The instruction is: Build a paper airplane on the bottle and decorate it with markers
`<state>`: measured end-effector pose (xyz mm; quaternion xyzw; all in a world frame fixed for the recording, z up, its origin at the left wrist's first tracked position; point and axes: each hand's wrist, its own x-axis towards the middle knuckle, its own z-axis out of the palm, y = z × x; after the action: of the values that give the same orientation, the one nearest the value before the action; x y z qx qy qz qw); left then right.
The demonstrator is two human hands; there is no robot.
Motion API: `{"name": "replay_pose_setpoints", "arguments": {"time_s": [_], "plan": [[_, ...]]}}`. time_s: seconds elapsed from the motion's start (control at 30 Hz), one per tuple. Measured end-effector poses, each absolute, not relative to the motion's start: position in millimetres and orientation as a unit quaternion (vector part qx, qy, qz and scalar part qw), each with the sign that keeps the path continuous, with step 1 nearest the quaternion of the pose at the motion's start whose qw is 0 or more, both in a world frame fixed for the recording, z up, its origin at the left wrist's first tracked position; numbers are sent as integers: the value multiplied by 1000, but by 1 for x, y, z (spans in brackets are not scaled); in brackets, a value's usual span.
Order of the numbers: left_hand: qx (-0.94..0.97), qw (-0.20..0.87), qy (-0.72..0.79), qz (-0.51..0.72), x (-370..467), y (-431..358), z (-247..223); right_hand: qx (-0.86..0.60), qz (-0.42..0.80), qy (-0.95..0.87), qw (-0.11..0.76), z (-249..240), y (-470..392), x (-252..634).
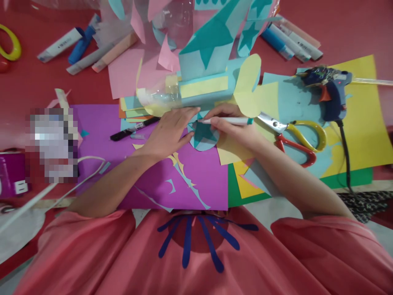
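Note:
My right hand (230,123) grips a white marker (233,121) with a teal end, its tip on a light blue paper cutout (199,144). A teal star (204,133) shows on that cutout. My left hand (172,131) lies flat with fingers stretched, its fingertips at the cutout's left and upper edge. Beneath is a purple sheet (199,196) with thin paper scraps (190,184). Just beyond my hands lies a clear plastic bottle (159,96) wrapped in blue and yellow paper. A black pen (133,129) rests beside my left hand.
Scissors (294,137) with red and yellow handles lie right of my right hand. Farther right, a blue glue gun (334,90) rests on coloured sheets, its cord (345,159) hanging toward me. Markers (294,41) lie at the back. A blurred-out device (55,143) and white cable (76,180) are left.

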<state>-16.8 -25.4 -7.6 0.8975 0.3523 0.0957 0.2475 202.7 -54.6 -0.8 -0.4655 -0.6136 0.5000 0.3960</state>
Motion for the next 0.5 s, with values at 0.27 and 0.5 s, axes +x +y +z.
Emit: {"name": "replay_pose_setpoints", "arguments": {"time_s": [0.27, 0.5], "plan": [[896, 251, 353, 100, -17, -25, -9, -436, 555, -596, 382, -6, -48, 196], [900, 243, 347, 103, -18, -25, -10, -455, 539, -609, 363, -6, -47, 196]]}}
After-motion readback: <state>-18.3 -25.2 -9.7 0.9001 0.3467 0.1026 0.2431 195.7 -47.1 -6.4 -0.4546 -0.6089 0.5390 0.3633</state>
